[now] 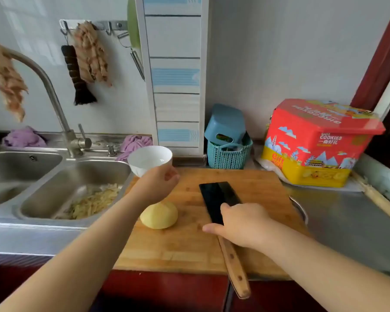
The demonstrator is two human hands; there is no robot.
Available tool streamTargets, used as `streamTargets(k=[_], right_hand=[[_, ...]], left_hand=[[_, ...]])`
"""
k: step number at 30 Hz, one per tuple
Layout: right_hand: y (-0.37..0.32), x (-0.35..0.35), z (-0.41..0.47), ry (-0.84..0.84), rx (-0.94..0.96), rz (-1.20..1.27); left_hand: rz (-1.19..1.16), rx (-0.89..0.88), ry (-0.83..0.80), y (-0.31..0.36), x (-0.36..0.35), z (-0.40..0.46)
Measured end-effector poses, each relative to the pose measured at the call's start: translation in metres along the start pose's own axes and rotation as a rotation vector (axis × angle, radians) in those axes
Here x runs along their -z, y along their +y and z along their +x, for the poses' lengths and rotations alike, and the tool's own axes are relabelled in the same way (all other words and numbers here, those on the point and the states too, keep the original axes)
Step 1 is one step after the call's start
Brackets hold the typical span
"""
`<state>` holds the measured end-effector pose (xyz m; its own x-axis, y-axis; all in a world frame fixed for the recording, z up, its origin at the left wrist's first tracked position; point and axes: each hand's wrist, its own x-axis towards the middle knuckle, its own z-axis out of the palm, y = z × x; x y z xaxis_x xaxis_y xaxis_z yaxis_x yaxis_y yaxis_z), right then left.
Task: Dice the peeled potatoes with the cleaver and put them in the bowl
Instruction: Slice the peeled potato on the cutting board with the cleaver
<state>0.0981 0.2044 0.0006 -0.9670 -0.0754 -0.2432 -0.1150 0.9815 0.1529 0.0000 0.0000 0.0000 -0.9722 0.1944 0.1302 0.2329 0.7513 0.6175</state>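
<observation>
peeled potato on the cutting board, left hand just behind it near the white bowl off the board's back left corner, grip unclear, right hand fingers straight, resting on the cleaver right of the potato
</observation>
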Motion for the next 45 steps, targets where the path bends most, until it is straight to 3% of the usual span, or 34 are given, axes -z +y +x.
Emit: streamTargets(k=[4,14,21,23,27,30,35,37,40,45], right_hand=[[-0.008,-0.017,-0.011,-0.036,-0.074,0.022],[-0.004,-0.029,-0.008,0.013,-0.133,0.174],[0.047,-0.034,-0.007,0.11,-0.193,0.376],[0.056,-0.031,-0.007,0.139,-0.219,0.428],[0.073,-0.021,-0.007,0.155,-0.26,0.574],[0.079,-0.008,-0.012,0.095,-0.28,0.723],[0.078,0.007,-0.019,0.172,-0.232,0.669],[0.075,0.012,-0.021,0.183,-0.205,0.755],[0.069,0.02,-0.023,0.177,-0.157,0.845],[0.056,0.026,-0.025,0.136,-0.116,0.735]], left_hand=[[0.215,0.21,-0.201,-0.028,0.002,-0.022],[-0.504,0.365,-0.299,-0.042,-0.011,-0.041],[-0.624,0.297,-0.215,0.01,-0.077,-0.04],[-0.54,0.239,-0.142,0.02,-0.093,-0.04],[-0.149,0.019,0.027,0.02,-0.106,-0.042],[-0.189,-0.095,0.071,0.012,-0.109,-0.045],[-0.186,-0.268,0.143,0.002,-0.115,-0.046],[-0.185,-0.299,0.165,0.0,-0.116,-0.047],[-0.188,-0.294,0.183,0.001,-0.115,-0.046],[-0.165,-0.302,0.19,0.003,-0.114,-0.047]])
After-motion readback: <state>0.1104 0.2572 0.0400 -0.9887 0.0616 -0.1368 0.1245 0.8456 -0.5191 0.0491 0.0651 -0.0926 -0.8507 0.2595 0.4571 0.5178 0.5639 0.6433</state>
